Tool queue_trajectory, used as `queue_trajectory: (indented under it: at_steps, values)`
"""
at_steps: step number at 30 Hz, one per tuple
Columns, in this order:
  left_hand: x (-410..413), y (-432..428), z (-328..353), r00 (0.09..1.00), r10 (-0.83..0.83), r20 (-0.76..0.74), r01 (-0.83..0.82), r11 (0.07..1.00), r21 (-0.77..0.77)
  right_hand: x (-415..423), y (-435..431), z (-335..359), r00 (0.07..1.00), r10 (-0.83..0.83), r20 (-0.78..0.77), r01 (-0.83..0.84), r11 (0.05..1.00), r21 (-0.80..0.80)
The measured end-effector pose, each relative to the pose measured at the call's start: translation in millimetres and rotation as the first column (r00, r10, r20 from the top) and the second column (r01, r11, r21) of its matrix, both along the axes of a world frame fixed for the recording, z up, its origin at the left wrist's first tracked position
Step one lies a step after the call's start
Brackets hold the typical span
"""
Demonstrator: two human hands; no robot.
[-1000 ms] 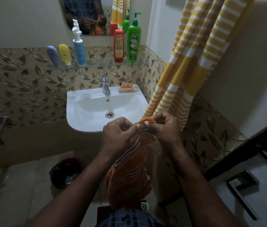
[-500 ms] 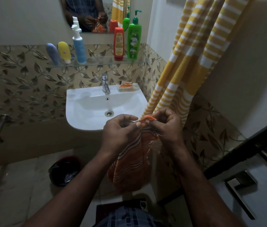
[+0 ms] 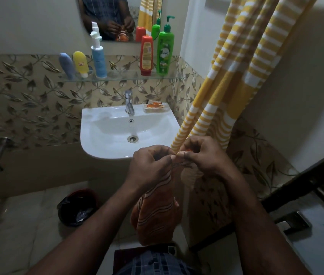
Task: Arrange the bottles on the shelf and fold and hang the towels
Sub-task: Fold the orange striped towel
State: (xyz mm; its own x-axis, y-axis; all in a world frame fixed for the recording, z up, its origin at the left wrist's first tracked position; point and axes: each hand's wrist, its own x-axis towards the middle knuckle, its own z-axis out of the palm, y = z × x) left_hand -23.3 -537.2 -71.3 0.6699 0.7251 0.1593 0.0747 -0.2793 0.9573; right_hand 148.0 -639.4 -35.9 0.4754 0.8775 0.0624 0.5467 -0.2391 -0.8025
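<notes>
Now L hand [image 3: 149,165] & R hand [image 3: 202,155] both pinch orange towel [image 3: 157,213] top edge.

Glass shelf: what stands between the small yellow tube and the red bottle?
Head view: only a tall light-blue pump bottle with a white nozzle.
</notes>
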Motion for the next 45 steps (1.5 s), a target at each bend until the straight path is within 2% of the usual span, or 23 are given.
queue_trajectory:
  at_steps: [3,6,9,12,18,25,27,30,34,37,39,42,45]
  values:
    - [-1,4,-2,1.0,0.005,0.006,-0.005,1.0,0.022,-4,1,1,0.994,0.038,0.103,-0.036,0.999,-0.025]
    - [-3,8,-4,1.0,0.027,0.007,-0.027,0.999,0.045,-11,3,-1,0.988,0.049,0.143,-0.046,0.999,-0.02]
    - [-6,8,-9,0.999,0.04,-0.026,-0.037,0.993,0.11,-13,6,2,0.945,0.081,0.316,-0.058,0.995,-0.081]
    - [-9,2,-15,0.999,0.05,-0.022,-0.047,0.991,0.123,-18,9,6,0.903,0.031,0.428,-0.049,0.998,0.031]
    - [-10,-4,-28,0.99,0.143,-0.017,-0.135,0.961,0.243,-29,13,6,0.932,-0.179,0.316,0.083,0.951,0.297]
    - [-11,-7,-38,0.983,0.183,-0.02,-0.165,0.925,0.342,-33,14,19,0.905,-0.321,0.281,0.175,0.88,0.442]
    - [-9,-9,-37,0.992,0.127,0.001,-0.117,0.914,0.389,-33,13,20,0.9,-0.346,0.265,0.198,0.867,0.458]
    - [-4,-12,-29,0.998,0.026,-0.052,0.001,0.884,0.468,-35,12,21,0.903,-0.332,0.272,0.192,0.879,0.437]
    - [9,-7,-15,0.976,0.052,-0.213,0.083,0.814,0.575,-37,9,22,0.892,-0.33,0.308,0.172,0.879,0.444]
    - [8,2,-19,0.93,0.081,-0.357,0.175,0.758,0.629,-33,4,23,0.883,-0.404,0.24,0.248,0.833,0.494]
    - [6,5,-25,0.902,0.051,-0.428,0.236,0.773,0.589,-28,3,22,0.885,-0.428,0.184,0.282,0.807,0.519]
    - [2,10,-36,0.883,0.091,-0.461,0.18,0.84,0.512,-16,-1,20,0.857,-0.494,0.147,0.359,0.776,0.518]
    - [-7,24,-47,0.886,0.187,-0.424,0.077,0.843,0.533,1,-9,15,0.809,-0.578,0.108,0.455,0.731,0.509]
